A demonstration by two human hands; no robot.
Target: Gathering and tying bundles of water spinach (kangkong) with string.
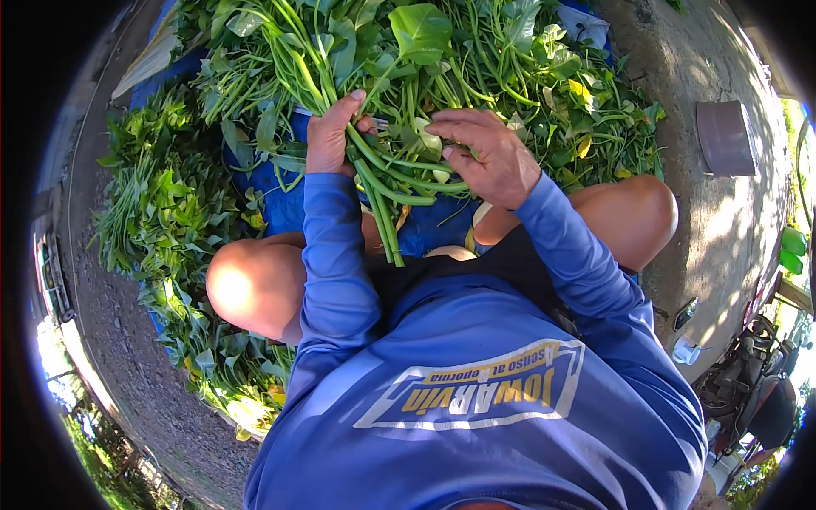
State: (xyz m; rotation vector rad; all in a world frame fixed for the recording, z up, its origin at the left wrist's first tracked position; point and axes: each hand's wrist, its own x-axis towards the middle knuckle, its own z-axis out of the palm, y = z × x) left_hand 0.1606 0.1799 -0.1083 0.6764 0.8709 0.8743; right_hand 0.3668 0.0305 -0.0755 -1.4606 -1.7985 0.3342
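Observation:
My left hand [330,137] is closed around a bunch of long-stemmed leafy greens [376,162]. The leafy ends point away from me, and the cut stem ends hang toward my lap, some bending right. Beside those bent stems, my right hand [488,156] hovers with its fingers apart and curved, and nothing shows in its grasp. Beyond both hands spreads a large loose heap of the same greens [510,70], with a few yellow leaves in it. A thin pale edge shows behind my left hand; I cannot tell what it belongs to.
Bundled greens [172,191] line my left side on a blue tarp [280,207]. My bent knees flank the work area. To the right, on concrete, stand a grey-brown bucket [727,139], a white cup [687,350] and, farther off, a motorcycle [752,389]. A vehicle [54,280] is at far left.

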